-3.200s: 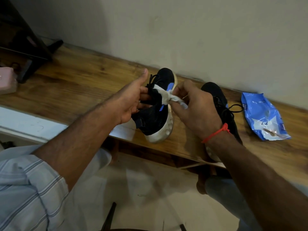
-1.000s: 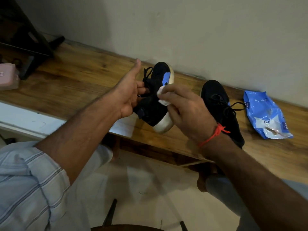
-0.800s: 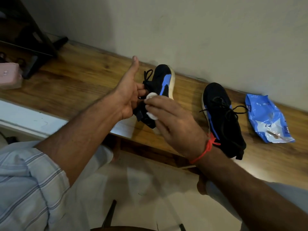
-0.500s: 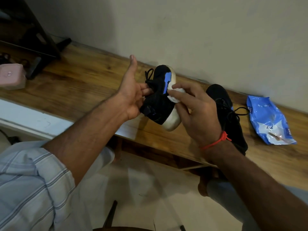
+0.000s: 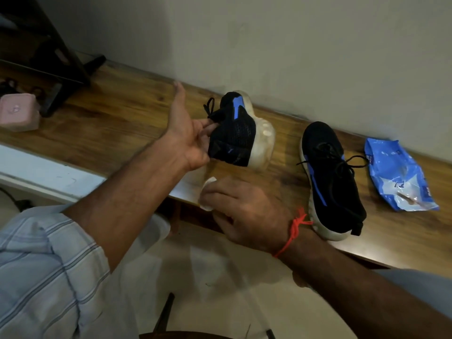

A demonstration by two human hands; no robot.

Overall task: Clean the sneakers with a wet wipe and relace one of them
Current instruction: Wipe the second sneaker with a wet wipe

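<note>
My left hand [image 5: 188,135] holds a black sneaker [image 5: 232,133] with a blue stripe and pale sole above the wooden shelf [image 5: 110,123]. Its fingers are tucked into the shoe's opening and the thumb points up. The shoe is tilted on its side, sole turned right, black lace ends hanging at its top. My right hand [image 5: 247,214], a red thread at its wrist, is below the shoe and apart from it, gripping a balled white wet wipe [image 5: 208,192]. The second black sneaker [image 5: 332,177] lies laced on the shelf to the right.
A blue wet-wipe pack [image 5: 396,174] lies at the far right of the shelf. A pink box [image 5: 19,111] and a dark stand [image 5: 61,59] are at the left. The wall runs close behind the shelf. Below is a pale floor and a dark chair edge [image 5: 166,314].
My right hand with the wipe has come off the held sneaker and dropped down toward the shelf's front edge. My left hand has turned the shoe so that its sole faces right.
</note>
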